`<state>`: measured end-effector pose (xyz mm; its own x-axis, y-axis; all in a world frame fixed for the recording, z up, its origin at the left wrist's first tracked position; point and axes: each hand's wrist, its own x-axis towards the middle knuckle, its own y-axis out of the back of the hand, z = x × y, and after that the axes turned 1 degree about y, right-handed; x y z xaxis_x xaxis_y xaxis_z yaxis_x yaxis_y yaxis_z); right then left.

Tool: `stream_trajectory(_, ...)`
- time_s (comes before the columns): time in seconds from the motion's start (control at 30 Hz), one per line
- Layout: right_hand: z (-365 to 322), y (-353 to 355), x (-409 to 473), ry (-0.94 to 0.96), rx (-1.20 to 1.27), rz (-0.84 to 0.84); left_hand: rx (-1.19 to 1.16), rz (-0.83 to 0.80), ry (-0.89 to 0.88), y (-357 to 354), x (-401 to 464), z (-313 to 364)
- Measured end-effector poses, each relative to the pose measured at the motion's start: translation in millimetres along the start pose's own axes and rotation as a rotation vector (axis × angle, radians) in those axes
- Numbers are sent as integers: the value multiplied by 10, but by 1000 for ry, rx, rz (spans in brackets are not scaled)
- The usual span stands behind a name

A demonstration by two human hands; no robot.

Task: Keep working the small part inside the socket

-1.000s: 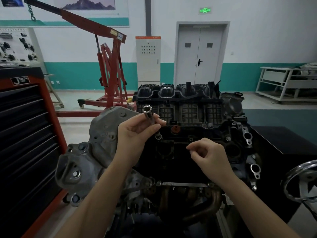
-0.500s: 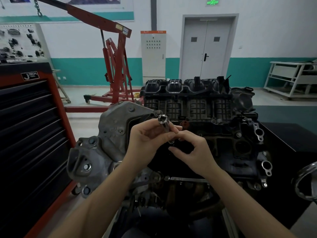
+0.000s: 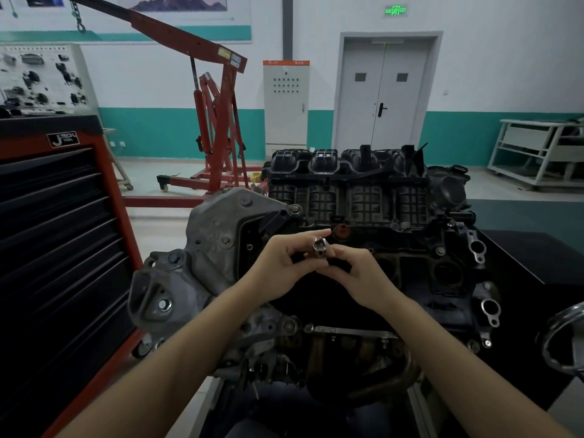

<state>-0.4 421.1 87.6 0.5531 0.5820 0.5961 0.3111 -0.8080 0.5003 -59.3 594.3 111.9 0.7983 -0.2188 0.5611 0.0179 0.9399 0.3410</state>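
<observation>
While the left hand (image 3: 284, 260) pinches a chrome socket (image 3: 319, 248), the right hand (image 3: 357, 273) grips its lower end above the engine (image 3: 395, 216).

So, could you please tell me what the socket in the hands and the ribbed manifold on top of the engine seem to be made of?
The socket, held between the left hand and right hand, looks like polished, chrome-plated steel: bright mirror-like glints. The ribbed manifold looks like moulded black plastic: matte, with grid ribbing, though coated metal cannot be ruled out.

Two hands (image 3: 319, 265), one socket (image 3: 319, 247), one engine (image 3: 363, 200)
</observation>
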Motion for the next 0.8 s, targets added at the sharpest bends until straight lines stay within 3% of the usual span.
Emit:
stream_trajectory(0.2,82,-103,-11,39,5,187,196,-39,-101,87,104,-40)
stream_trajectory(0.3,120,-141,-34,15,21,276,143,11,-80,81,94,-39)
stream_trajectory(0.53,184,-138,-44,32,-86,171,64,30,-147,63,96,-31)
stream_trajectory(0.63,181,-148,-34,13,-28,245,8,-13,-135,12,60,-31)
stream_trajectory(0.8,150,-172,-29,16,-17,259,59,143,-127,-54,0,-45)
